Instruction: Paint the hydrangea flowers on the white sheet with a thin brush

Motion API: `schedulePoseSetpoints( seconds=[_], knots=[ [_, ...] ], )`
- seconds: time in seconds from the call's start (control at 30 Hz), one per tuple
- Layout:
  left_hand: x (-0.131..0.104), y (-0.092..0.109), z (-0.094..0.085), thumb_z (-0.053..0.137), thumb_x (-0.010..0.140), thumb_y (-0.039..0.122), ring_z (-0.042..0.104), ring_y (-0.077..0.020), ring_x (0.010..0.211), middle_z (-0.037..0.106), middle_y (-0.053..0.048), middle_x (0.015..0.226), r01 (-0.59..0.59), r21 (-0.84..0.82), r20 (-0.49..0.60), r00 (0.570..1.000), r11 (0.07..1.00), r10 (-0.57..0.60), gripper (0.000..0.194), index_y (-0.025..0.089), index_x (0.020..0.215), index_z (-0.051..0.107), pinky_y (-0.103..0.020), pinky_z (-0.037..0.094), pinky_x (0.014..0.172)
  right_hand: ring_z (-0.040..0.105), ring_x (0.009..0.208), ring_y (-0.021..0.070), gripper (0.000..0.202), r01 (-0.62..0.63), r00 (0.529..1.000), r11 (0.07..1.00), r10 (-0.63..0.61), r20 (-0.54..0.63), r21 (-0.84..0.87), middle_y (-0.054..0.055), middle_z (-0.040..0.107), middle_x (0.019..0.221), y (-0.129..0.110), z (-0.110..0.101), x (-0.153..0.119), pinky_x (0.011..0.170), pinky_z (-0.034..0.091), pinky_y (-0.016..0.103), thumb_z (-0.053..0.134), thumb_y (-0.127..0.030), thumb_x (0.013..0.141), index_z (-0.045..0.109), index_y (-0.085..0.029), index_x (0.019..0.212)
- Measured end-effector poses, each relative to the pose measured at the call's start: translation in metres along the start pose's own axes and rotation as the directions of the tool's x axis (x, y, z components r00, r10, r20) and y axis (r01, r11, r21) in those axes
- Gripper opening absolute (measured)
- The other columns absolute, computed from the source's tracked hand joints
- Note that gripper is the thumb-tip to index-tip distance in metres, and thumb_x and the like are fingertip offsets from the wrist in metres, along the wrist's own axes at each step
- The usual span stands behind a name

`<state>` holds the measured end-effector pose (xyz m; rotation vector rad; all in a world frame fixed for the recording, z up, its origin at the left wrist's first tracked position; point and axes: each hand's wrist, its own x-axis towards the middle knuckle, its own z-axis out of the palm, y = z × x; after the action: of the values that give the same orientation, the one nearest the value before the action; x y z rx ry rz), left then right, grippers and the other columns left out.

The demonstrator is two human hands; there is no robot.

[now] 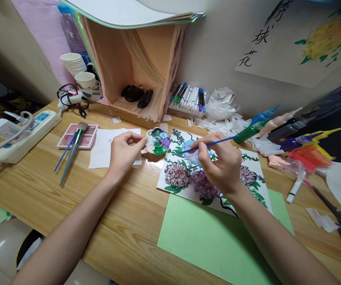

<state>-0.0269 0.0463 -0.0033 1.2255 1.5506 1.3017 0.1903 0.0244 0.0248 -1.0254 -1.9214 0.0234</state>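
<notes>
My left hand [125,152] pinches the edge of a small flower-shaped paint palette [159,151], whose wells hold green, purple and pale blue paint. A thin blue paintbrush [210,143] is gripped in my right hand [220,164], its tip over the green leaves at the painting's left side. The flower painting [170,188] is a white sheet with purple, pink and blue blossoms, green leaves and dark stems. Part of it is hidden under my right hand and forearm. It overlaps a light green sheet [200,237] on the wooden table.
A pink palette box [84,140] at left carries a large makeup-type brush [71,156] and another blue paintbrush [65,152]. Paint bottles [249,132], crumpled tissue [226,122] and scissors [336,213] lie at right. Behind stand a box of markers [185,107] and an open pink box [111,75]. A power strip [24,138] sits far left.
</notes>
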Motion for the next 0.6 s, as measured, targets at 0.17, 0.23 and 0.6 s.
schedulePoseSetpoints(
  seconds=[0.17, 0.23, 0.6],
  knots=[
    [0.0009, 0.0008, 0.0004, 0.073, 0.065, 0.03, 0.065, -0.0169, 0.066, 0.07, -0.006, 0.072, 0.011, -0.001, -0.008, 1.0, 1.0, -0.011, 0.021, 0.012, 0.073, 0.067, -0.028, 0.052, 0.065, 0.06, 0.068, 0.0166, 0.017, 0.024, 0.997, 0.999, -0.021, 0.075, -0.038, 0.001, 0.066, 0.069, 0.0034, 0.0051, -0.0015, 0.064, 0.048, 0.031, 0.049, -0.014, 0.083, 0.059, -0.022, 0.072],
    [0.0008, 0.0008, 0.0004, 0.073, 0.065, 0.03, 0.065, -0.0169, 0.067, 0.07, -0.006, 0.072, 0.012, -0.002, -0.008, 1.0, 1.0, -0.012, 0.021, 0.012, 0.073, 0.067, -0.028, 0.052, 0.066, 0.061, 0.07, 0.0168, 0.018, 0.006, 0.996, 1.0, -0.003, 0.094, -0.028, 0.001, 0.066, 0.07, 0.0041, 0.0069, -0.0027, 0.065, 0.048, 0.032, 0.048, -0.015, 0.083, 0.059, -0.021, 0.072],
    [0.0013, -0.0015, -0.0004, 0.074, 0.064, 0.031, 0.066, -0.0177, 0.07, 0.07, -0.007, 0.074, 0.001, -0.011, -0.014, 1.0, 1.0, -0.002, 0.021, 0.013, 0.074, 0.068, -0.029, 0.053, 0.067, 0.06, 0.068, 0.0163, 0.02, -0.026, 0.991, 1.0, 0.027, 0.133, -0.005, 0.003, 0.066, 0.069, 0.0047, 0.0097, -0.0037, 0.063, 0.049, 0.032, 0.048, -0.016, 0.083, 0.06, -0.02, 0.069]
  ],
)
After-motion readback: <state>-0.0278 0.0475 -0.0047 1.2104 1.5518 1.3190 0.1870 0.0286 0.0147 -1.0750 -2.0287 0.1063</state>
